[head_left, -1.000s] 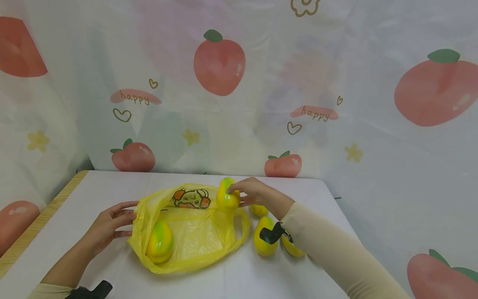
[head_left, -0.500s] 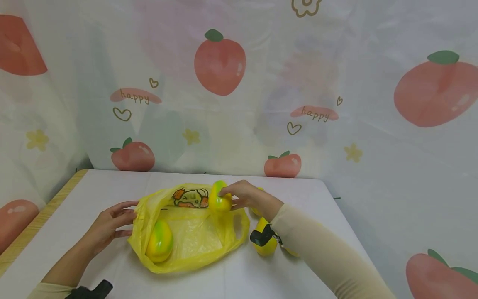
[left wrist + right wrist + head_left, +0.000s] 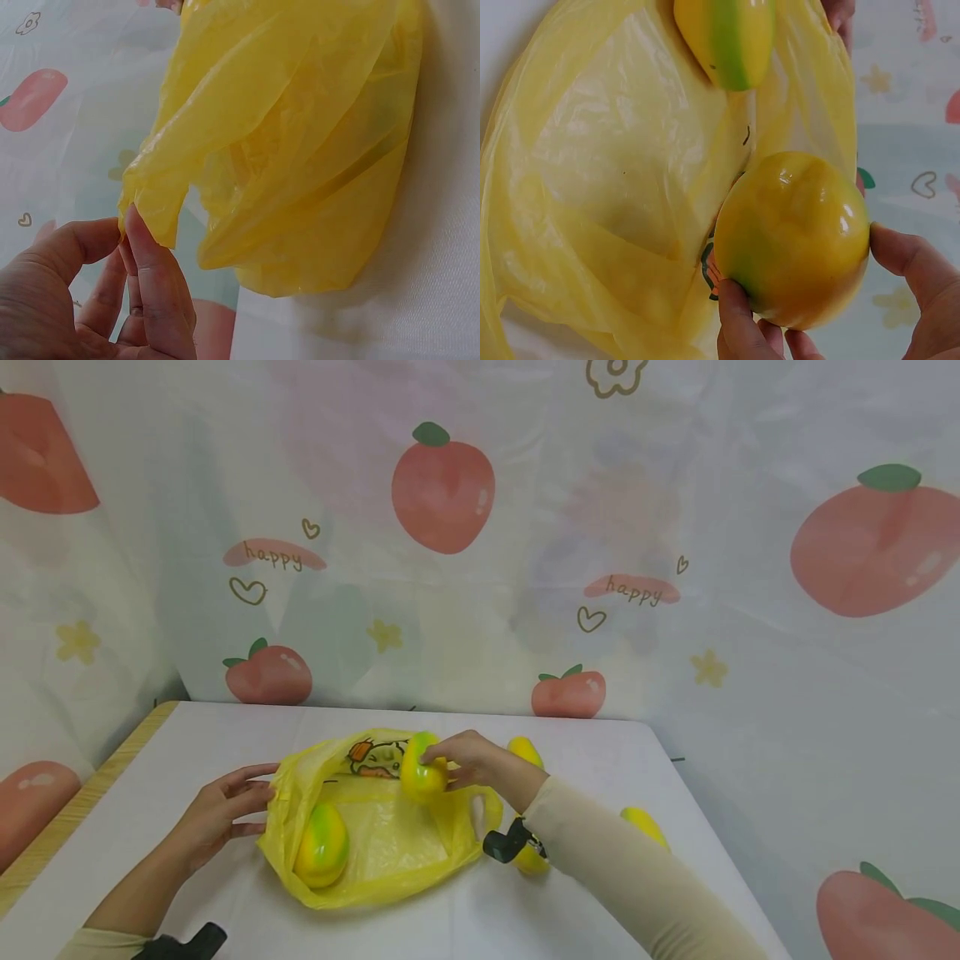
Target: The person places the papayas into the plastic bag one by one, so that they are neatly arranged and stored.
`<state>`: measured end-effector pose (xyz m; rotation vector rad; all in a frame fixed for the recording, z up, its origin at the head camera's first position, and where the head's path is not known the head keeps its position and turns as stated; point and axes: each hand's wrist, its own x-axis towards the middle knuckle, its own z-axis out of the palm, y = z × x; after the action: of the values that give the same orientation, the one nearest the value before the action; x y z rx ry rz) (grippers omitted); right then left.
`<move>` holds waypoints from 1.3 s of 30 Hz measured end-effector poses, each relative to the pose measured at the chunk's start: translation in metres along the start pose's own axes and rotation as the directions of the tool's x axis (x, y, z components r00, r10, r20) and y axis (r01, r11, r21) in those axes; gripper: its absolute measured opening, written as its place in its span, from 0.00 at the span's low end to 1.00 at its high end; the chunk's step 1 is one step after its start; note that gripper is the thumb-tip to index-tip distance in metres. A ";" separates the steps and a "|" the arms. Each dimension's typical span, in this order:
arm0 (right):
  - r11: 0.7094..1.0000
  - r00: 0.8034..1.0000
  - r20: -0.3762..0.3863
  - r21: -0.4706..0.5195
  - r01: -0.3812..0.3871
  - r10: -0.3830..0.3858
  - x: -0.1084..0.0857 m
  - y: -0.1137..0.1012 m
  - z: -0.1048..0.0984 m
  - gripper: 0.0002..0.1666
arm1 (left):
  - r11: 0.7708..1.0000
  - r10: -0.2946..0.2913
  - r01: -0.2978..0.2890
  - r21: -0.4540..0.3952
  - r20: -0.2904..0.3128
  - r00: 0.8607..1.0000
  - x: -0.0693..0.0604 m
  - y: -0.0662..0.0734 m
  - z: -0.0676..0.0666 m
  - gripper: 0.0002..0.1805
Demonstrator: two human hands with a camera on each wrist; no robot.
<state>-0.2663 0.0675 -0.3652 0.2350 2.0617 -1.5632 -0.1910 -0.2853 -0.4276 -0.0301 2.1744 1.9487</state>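
Observation:
A yellow plastic bag (image 3: 390, 839) with a printed cartoon face lies on its side, its mouth spread toward me. My left hand (image 3: 221, 814) pinches its left edge between thumb and fingers; in the left wrist view the pinched part is a handle strip (image 3: 154, 202). One yellow-green mango (image 3: 324, 846) lies inside the bag at the left. Another mango (image 3: 795, 244) is held by the thumb and fingertips of my right hand (image 3: 487, 766), over the bag's opening in front of the printed face. The right palm is mostly out of the right wrist view.
Right of the bag, one mango (image 3: 527, 748) lies behind my right forearm. Two more, a near mango (image 3: 532, 862) and a right-hand mango (image 3: 643, 823), are partly covered by my sleeve. A printed cloth backdrop (image 3: 480, 635) stands behind the white tabletop (image 3: 225, 727).
My right hand has carried its mango leftward and slightly down, from the bag's right side to over its opening. The left hand and the bag's left side have stayed put.

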 end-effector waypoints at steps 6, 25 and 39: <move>1.000 1.000 -0.007 -0.027 0.006 -0.006 0.003 0.003 0.008 0.31 | 1.000 -0.004 0.004 -0.007 -0.002 1.000 -0.001 0.000 0.000 0.18; 1.000 1.000 -0.008 -0.009 0.010 -0.010 0.014 0.003 0.034 0.37 | 1.000 -0.002 0.003 0.018 -0.010 1.000 -0.001 0.000 -0.001 0.22; 1.000 1.000 -0.009 0.023 0.004 -0.004 0.021 0.008 0.052 0.40 | 0.999 -0.008 0.009 0.037 -0.016 1.000 0.001 0.001 0.003 0.27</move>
<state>-0.2640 0.0175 -0.3922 0.2469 2.0536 -1.5915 -0.1922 -0.2817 -0.4269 -0.0487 2.2162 1.9094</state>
